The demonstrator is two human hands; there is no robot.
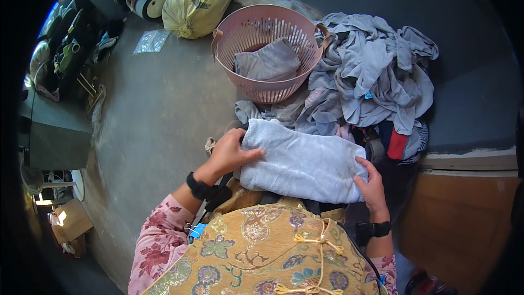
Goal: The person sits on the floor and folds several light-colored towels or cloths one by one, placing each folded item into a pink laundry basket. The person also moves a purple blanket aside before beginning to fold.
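A pale grey-blue cloth (pixel 303 162), folded into a rough rectangle, is held out flat between both hands above the lap. My left hand (pixel 231 151) grips its left edge, thumb on top and fingers behind. At the right edge my right hand (pixel 370 184) pinches the cloth between thumb and fingers. Beyond it stands a pink slatted plastic basket (pixel 270 86) with brown handles, holding a folded grey cloth (pixel 268 63). A large heap of crumpled grey cloths (pixel 368 65) lies right of the basket, partly against it.
A tied yellow woven sack (pixel 196 4) lies at the top, near a clear plastic bag (pixel 151 41) on the grey floor. Dark and red textiles (pixel 396 145) lie below the heap. A brown wooden panel (pixel 458 213) is at right, an open cardboard box (pixel 71 221) at lower left.
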